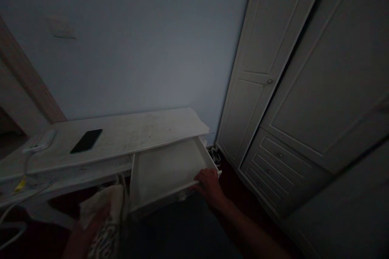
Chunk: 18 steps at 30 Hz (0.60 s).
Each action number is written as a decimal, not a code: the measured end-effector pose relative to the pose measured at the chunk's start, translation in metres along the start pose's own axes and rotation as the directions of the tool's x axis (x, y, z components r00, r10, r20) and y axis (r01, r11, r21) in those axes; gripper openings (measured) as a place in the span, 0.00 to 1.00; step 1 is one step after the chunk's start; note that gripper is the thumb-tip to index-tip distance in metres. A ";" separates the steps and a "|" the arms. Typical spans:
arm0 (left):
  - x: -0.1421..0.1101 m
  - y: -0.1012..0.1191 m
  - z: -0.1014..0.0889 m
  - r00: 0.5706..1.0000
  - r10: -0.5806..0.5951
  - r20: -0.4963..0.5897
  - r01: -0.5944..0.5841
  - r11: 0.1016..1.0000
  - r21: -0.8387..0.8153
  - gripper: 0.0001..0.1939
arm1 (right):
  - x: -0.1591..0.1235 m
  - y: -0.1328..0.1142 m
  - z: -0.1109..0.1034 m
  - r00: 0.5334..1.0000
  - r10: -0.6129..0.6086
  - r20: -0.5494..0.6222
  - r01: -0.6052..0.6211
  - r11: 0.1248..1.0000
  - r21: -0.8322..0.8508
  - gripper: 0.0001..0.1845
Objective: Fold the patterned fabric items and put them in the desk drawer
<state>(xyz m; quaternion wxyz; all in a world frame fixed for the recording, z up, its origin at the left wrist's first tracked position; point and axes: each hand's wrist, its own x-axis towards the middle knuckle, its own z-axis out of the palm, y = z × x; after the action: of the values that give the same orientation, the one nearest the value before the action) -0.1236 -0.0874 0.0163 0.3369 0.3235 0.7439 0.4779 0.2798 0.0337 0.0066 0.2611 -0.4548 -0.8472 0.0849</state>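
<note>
The room is dim. A white desk (127, 131) stands against the wall with its right-hand drawer (165, 170) pulled out; I see nothing inside it. My right hand (209, 186) grips the drawer's front edge at its right corner, fingers curled over the rim. My left hand (86, 234) is low at the bottom left, closed on a pale patterned cloth (106, 218) that hangs below the desk's front. A black phone (86, 141) lies flat on the desk top, left of the drawer.
A white wardrobe (291, 101) with panelled doors and small drawers fills the right side. A white power strip (42, 142) with cables sits at the desk's left end. A dark small object (215, 156) lies on the floor between desk and wardrobe.
</note>
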 end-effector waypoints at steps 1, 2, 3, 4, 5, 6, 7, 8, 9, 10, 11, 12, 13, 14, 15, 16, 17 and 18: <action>-0.001 0.005 0.003 0.994 0.095 0.055 -0.099 0.993 0.066 0.35 | -0.003 0.001 0.003 1.000 0.001 0.006 -0.001 1.000 -0.006 0.09; -0.003 0.010 0.010 0.970 0.194 0.148 -0.217 0.963 0.159 0.33 | -0.006 0.002 0.006 1.000 0.001 0.016 -0.001 1.000 -0.010 0.09; -0.006 0.017 0.021 0.923 0.273 0.270 -0.344 0.900 0.266 0.32 | -0.008 0.004 0.009 1.000 0.002 0.022 -0.001 1.000 -0.015 0.09; -0.010 0.024 0.034 0.855 0.305 0.420 -0.468 0.803 0.368 0.31 | -0.011 0.007 0.013 1.000 0.003 0.027 -0.002 1.000 -0.019 0.09; -0.015 0.032 0.048 0.811 0.275 0.516 -0.540 0.691 0.481 0.31 | -0.013 0.009 0.018 1.000 0.002 0.031 -0.001 1.000 -0.023 0.09; -0.021 0.040 0.065 0.781 0.240 0.577 -0.595 0.569 0.568 0.33 | -0.015 0.012 0.022 0.999 -0.002 0.034 0.003 1.000 -0.027 0.09; -0.029 0.049 0.081 0.734 0.229 0.639 -0.660 0.458 0.595 0.35 | -0.017 0.014 0.027 0.999 -0.007 0.036 0.008 1.000 -0.029 0.09; -0.036 0.057 0.098 0.707 0.225 0.671 -0.698 0.377 0.609 0.36 | -0.018 0.016 0.031 0.999 -0.011 0.037 0.012 0.999 -0.031 0.10; -0.044 0.065 0.114 0.677 0.235 0.697 -0.731 0.324 0.601 0.38 | -0.019 0.017 0.035 0.999 -0.013 0.038 0.014 0.999 -0.034 0.10; -0.051 0.072 0.129 0.651 0.238 0.721 -0.756 0.288 0.587 0.37 | -0.019 0.018 0.037 0.999 -0.014 0.043 0.016 0.999 -0.035 0.10; -0.058 0.079 0.143 0.623 0.257 0.739 -0.781 0.248 0.573 0.37 | -0.020 0.020 0.037 0.999 -0.017 0.050 0.018 0.999 -0.033 0.10; -0.064 0.085 0.156 0.607 0.261 0.750 -0.795 0.204 0.572 0.35 | -0.020 0.022 0.036 0.998 -0.027 0.060 0.029 0.999 -0.025 0.10; -0.070 0.090 0.168 0.589 0.270 0.762 -0.808 0.166 0.566 0.33 | -0.022 0.025 0.032 0.997 -0.047 0.069 0.048 0.999 -0.011 0.12; -0.075 0.094 0.179 0.584 0.281 0.761 -0.810 0.134 0.571 0.32 | -0.023 0.030 0.026 0.995 -0.070 0.068 0.070 0.998 0.003 0.15; -0.080 0.097 0.189 0.585 0.286 0.759 -0.807 0.114 0.579 0.31 | -0.025 0.037 0.018 0.995 -0.085 0.051 0.085 0.996 0.013 0.20; -0.084 0.100 0.197 0.587 0.292 0.755 -0.804 0.101 0.586 0.29 | -0.028 0.045 0.009 0.997 -0.080 0.013 0.080 0.997 0.019 0.25; -0.087 0.103 0.206 0.589 0.297 0.751 -0.801 0.097 0.590 0.27 | -0.031 0.054 0.001 0.998 -0.050 -0.042 0.051 0.998 0.027 0.29; -0.090 0.105 0.215 0.587 0.301 0.752 -0.803 0.097 0.588 0.25 | -0.034 0.063 -0.006 0.995 -0.001 -0.096 0.005 0.999 0.049 0.31</action>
<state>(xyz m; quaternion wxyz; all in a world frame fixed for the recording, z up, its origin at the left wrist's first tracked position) 0.1181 -0.0190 0.0634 0.0441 0.8132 0.5802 -0.0118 0.3439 0.0415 -0.0244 0.3128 -0.4506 -0.8320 0.0832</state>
